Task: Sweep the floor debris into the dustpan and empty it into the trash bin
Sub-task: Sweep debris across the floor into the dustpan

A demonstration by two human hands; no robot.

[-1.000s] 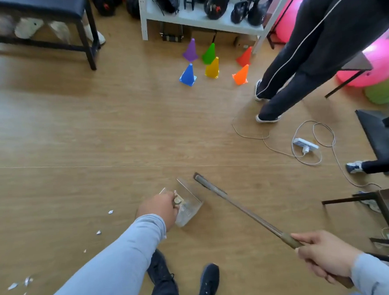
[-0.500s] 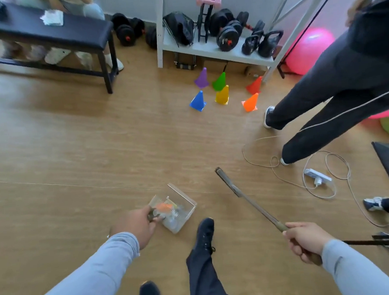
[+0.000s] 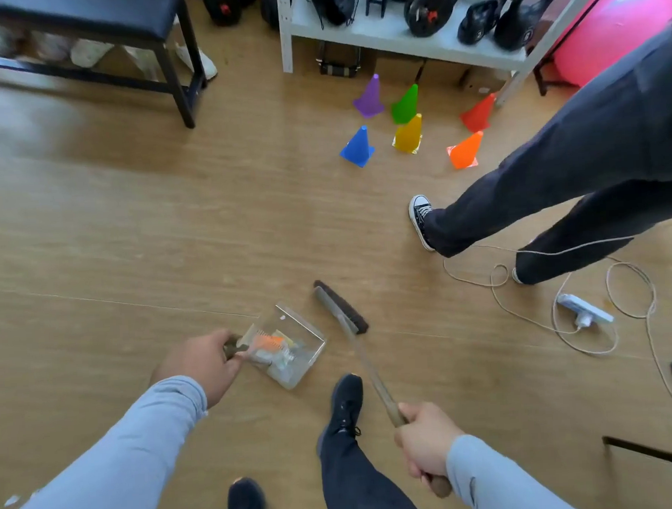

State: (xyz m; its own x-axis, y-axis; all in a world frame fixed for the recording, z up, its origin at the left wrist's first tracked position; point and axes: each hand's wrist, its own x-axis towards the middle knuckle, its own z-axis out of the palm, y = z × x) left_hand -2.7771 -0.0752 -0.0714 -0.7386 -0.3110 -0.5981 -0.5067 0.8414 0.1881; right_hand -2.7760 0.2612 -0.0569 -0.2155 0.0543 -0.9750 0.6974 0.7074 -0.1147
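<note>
left hand [image 3: 201, 363] grips the handle of a clear plastic dustpan [image 3: 292, 345] holding what looks like scraps; right hand [image 3: 426, 441] grips a wooden-handled broom [image 3: 341, 307] beside it.

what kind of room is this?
Most likely a small gym or fitness studio: black kettlebells and dumbbells sit on a white metal rack, small coloured plastic training cones stand on the wood-look floor, and a pink exercise ball rests beside the rack.

no readable text, labels or numbers anywhere, markings on the kettlebells [image 3: 524, 14] too blurred
</note>
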